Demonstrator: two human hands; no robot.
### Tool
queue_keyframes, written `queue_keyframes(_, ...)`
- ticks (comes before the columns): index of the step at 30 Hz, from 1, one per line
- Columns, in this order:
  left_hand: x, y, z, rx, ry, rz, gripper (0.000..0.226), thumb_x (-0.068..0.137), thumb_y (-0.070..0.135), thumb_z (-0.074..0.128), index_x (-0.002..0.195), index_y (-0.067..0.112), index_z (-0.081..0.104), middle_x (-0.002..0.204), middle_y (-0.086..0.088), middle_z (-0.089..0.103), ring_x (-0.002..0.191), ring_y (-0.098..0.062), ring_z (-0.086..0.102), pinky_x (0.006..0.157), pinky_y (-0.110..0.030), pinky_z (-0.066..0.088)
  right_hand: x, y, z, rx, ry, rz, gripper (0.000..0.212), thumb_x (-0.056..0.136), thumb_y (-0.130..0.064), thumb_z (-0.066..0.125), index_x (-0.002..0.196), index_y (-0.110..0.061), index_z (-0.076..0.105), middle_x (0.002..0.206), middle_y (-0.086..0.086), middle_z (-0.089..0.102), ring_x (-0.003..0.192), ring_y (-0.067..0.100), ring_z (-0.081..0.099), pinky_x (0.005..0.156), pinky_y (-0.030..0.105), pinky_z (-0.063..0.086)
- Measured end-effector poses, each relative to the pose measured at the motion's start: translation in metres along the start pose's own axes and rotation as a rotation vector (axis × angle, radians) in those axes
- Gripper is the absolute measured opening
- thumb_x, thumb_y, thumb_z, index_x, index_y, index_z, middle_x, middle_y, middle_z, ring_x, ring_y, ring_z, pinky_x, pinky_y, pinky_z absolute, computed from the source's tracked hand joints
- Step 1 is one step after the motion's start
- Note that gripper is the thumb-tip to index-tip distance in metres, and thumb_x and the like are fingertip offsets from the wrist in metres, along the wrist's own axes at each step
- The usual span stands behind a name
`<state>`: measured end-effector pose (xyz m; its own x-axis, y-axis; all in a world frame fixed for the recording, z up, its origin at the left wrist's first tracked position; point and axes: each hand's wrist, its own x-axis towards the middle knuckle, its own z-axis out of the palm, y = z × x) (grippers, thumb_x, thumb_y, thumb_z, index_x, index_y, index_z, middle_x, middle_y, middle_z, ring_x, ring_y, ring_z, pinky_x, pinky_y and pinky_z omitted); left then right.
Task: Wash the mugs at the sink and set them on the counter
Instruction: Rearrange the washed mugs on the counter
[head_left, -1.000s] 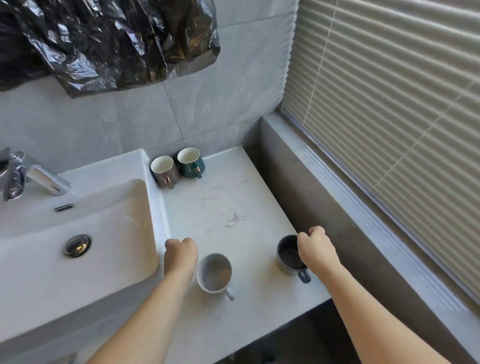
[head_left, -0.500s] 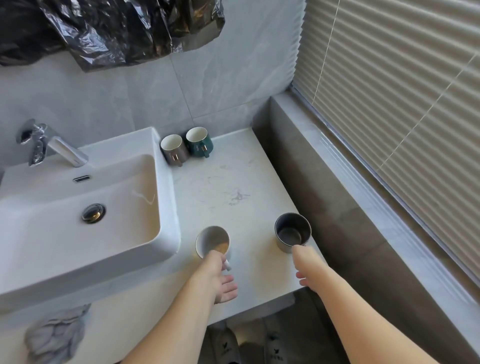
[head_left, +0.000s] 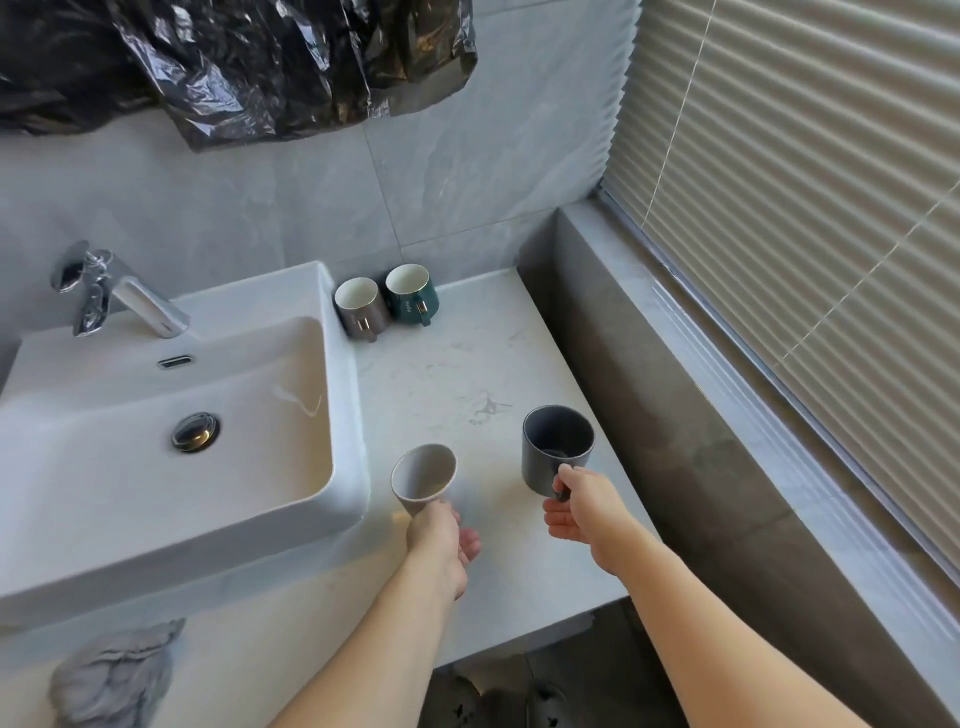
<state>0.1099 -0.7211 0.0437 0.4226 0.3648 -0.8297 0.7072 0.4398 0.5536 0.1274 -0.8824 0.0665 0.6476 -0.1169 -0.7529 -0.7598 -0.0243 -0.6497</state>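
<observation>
You've got the light mug gripped in your left hand nearest the sink, dark mug in your right hand, both lifted off the counter, sink lying left.

The sink is glossy white ceramic; behind it stands a polished chrome tap. Right of the sink, the worktop looks like smooth pale marble. Above it hangs crinkled, shiny black plastic sheet.
</observation>
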Motion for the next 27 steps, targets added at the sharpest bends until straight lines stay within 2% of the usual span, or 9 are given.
queue_keyframes(9,0.019,0.071,0.017,0.166,-0.094,0.203,0.016,0.098,0.019,0.042,0.086,0.01,0.048,0.076,-0.013,0.05,0.059,-0.024,0.048,0.051,-0.028,0.042,0.028,-0.068,0.022,0.029,0.022,-0.125,0.031,0.105,-0.023,0.038,0.08,-0.009,0.05,0.084,0.017,0.059,0.078,0.028,0.055,0.067,0.033,0.053)
queue_keyframes(16,0.058,0.138,0.077,0.275,-0.116,0.338,0.024,0.098,0.02,0.041,0.077,0.011,0.047,0.069,-0.015,0.054,0.061,-0.025,0.048,0.053,-0.029,0.042,0.105,-0.133,0.02,0.002,0.003,-0.179,0.026,0.101,-0.021,0.039,0.079,-0.01,0.049,0.078,0.015,0.053,0.072,0.027,0.048,0.069,0.037,0.05)
queue_keyframes(22,0.104,0.184,0.14,0.247,-0.095,0.383,0.024,0.096,0.02,0.041,0.073,0.013,0.044,0.057,-0.01,0.05,0.058,-0.024,0.045,0.056,-0.029,0.041,0.182,-0.184,0.03,0.019,-0.045,-0.195,0.027,0.097,-0.015,0.038,0.07,-0.014,0.042,0.059,0.002,0.037,0.051,0.017,0.032,0.052,0.026,0.034)
queue_keyframes(24,0.12,0.194,0.156,0.227,-0.071,0.388,0.027,0.096,0.02,0.042,0.07,0.014,0.044,0.05,-0.007,0.047,0.052,-0.023,0.044,0.056,-0.027,0.04,0.203,-0.195,0.036,0.036,-0.056,-0.189,0.025,0.095,-0.012,0.038,0.07,-0.015,0.041,0.058,0.001,0.035,0.051,0.016,0.03,0.052,0.026,0.033)
queue_keyframes(27,0.144,0.203,0.174,0.206,-0.048,0.414,0.03,0.098,0.02,0.041,0.068,0.015,0.042,0.056,-0.007,0.042,0.053,-0.021,0.041,0.053,-0.027,0.038,0.229,-0.205,0.043,0.031,-0.05,-0.184,0.024,0.098,-0.014,0.038,0.074,-0.013,0.043,0.061,0.003,0.039,0.055,0.017,0.034,0.061,0.032,0.039)
